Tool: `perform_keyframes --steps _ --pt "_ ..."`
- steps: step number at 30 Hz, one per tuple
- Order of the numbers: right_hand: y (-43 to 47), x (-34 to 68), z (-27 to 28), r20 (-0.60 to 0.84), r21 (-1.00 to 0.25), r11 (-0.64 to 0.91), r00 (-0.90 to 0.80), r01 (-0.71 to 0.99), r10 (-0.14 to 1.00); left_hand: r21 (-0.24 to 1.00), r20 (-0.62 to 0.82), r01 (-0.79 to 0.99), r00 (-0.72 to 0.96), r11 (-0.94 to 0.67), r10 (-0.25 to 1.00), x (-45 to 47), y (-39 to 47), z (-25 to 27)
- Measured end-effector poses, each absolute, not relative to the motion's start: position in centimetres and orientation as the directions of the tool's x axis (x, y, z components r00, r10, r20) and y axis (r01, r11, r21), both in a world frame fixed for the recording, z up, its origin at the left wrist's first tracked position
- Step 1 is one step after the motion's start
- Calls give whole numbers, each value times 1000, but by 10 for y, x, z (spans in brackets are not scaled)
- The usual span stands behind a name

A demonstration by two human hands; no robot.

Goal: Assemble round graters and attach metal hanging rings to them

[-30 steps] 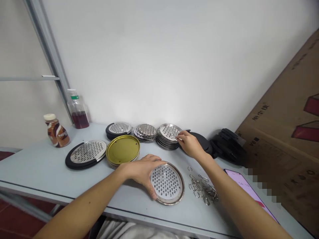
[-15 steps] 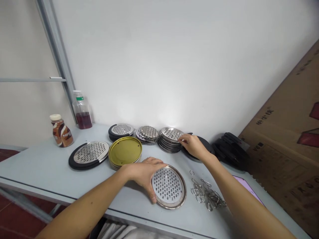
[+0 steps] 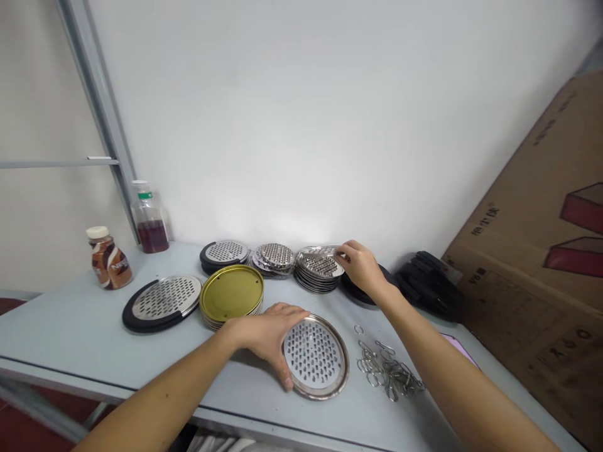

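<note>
A round metal grater disc (image 3: 315,355) with a raised rim lies flat near the table's front edge. My left hand (image 3: 271,336) is spread against its left side, thumb at the lower rim and fingers by the upper rim. At the back, my right hand (image 3: 354,262) pinches the edge of the top grater disc (image 3: 325,251) on a stack of metal discs (image 3: 316,285). That disc is tilted up off the stack, its far edge raised. Left of my left hand is a stack of discs with a gold-coloured plate (image 3: 232,292) on top.
Loose wire rings and clips (image 3: 391,371) lie at the right. Black-edged graters (image 3: 167,298), small grater discs (image 3: 277,256) and black parts (image 3: 431,282) stand around the back. A brown bottle (image 3: 110,260) and a jar of red liquid (image 3: 151,223) are left; a cardboard box (image 3: 527,251) leans right.
My right hand has tilted the top disc up from the stack; it lay nearly flat before. My left hand stays by the front grater disc. The view has shifted slightly.
</note>
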State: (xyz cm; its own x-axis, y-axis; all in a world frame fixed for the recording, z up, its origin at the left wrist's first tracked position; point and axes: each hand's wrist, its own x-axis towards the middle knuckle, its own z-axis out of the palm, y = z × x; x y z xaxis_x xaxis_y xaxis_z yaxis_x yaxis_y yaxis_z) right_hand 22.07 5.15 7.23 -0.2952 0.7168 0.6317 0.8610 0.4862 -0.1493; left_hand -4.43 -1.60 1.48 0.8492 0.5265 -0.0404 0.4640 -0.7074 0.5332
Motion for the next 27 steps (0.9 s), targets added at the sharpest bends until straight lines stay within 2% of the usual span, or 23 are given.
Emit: perform_keyframes --steps 2,4,7,9,11,12,14,17,22,27 --pt "40 218 80 728 -152 486 -236 860 644 538 -50 479 840 -694 541 -44 -15 13" --pt "23 218 88 794 -212 468 -129 858 594 554 -54 493 826 -671 562 -45 -16 12" --pt "-5 228 94 762 -457 455 72 765 644 594 -38 504 796 -627 604 -49 -20 6" --pt "-17 240 87 596 -702 441 122 559 793 633 -2 495 770 -596 638 -52 -24 0" --pt "-21 253 71 301 -901 276 23 336 953 673 44 469 746 -571 664 -55 -26 -6" --pt "-20 259 61 151 -958 162 -63 238 986 689 62 455 738 -564 672 -56 -26 -8" --pt "-18 265 40 -62 -994 -42 -200 102 978 709 83 433 732 -557 676 -57 -27 -11" --pt "-17 263 15 -195 -981 -187 -286 54 938 706 64 452 726 -545 685 -56 -26 -9" --pt "-23 246 -1 -254 -966 -254 -318 44 913 671 21 514 707 -534 707 -56 -28 -2" --pt "-30 231 -3 -250 -968 -236 -295 80 922 633 22 528 718 -566 695 -57 -28 0"
